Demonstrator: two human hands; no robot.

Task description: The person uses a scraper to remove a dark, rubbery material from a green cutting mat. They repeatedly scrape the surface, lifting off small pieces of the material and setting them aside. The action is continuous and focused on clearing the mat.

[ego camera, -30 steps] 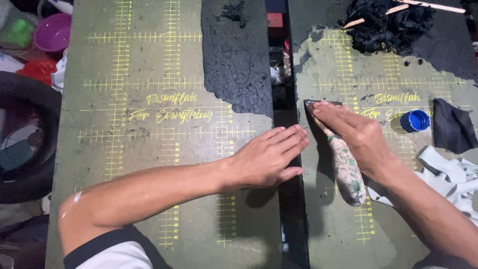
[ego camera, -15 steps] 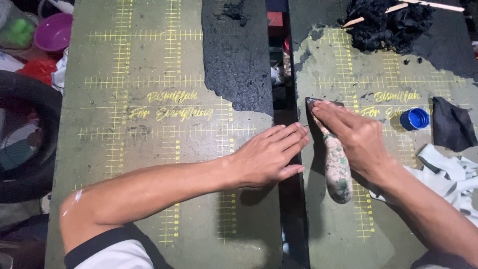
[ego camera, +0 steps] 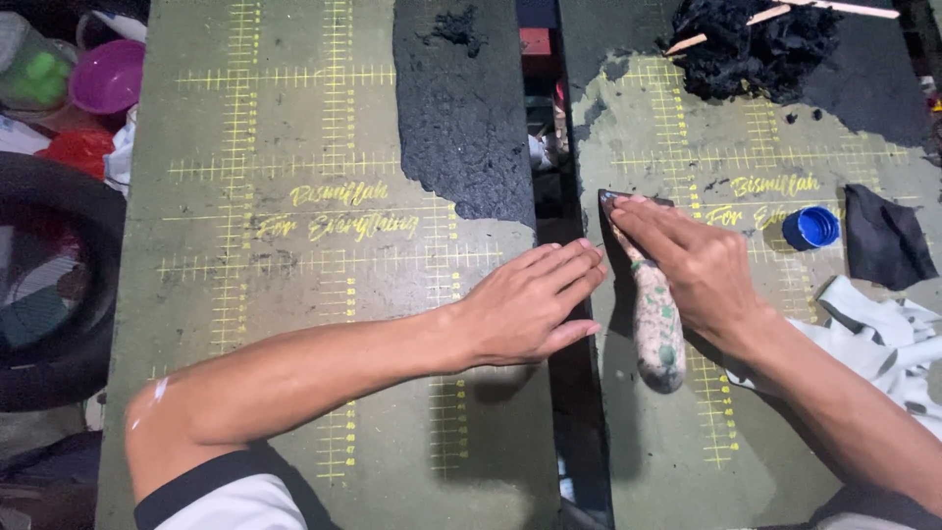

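Note:
My right hand (ego camera: pixel 692 265) presses its fingers on the blade of a scraper, gripping it; the scraper's paint-speckled handle (ego camera: pixel 655 329) points toward me on the right green board (ego camera: pixel 687 432). My left hand (ego camera: pixel 530 304) lies flat, fingers together, on the right edge of the left green board (ego camera: pixel 294 294), holding nothing. A patch of black paste (ego camera: pixel 461 108) covers the upper right part of the left board. A heap of black paste (ego camera: pixel 756 39) with wooden sticks sits at the far end of the right board.
A blue bottle cap (ego camera: pixel 811 227) and a dark cloth (ego camera: pixel 883 236) lie right of my right hand, with white rags (ego camera: pixel 883 334) nearer me. A dark gap (ego camera: pixel 574 412) separates the boards. A tyre (ego camera: pixel 49 294) and a purple bowl (ego camera: pixel 106 75) are on the left.
The scraper's handle has swung slightly left under my right hand, which has shifted a little. My left hand has stayed in place.

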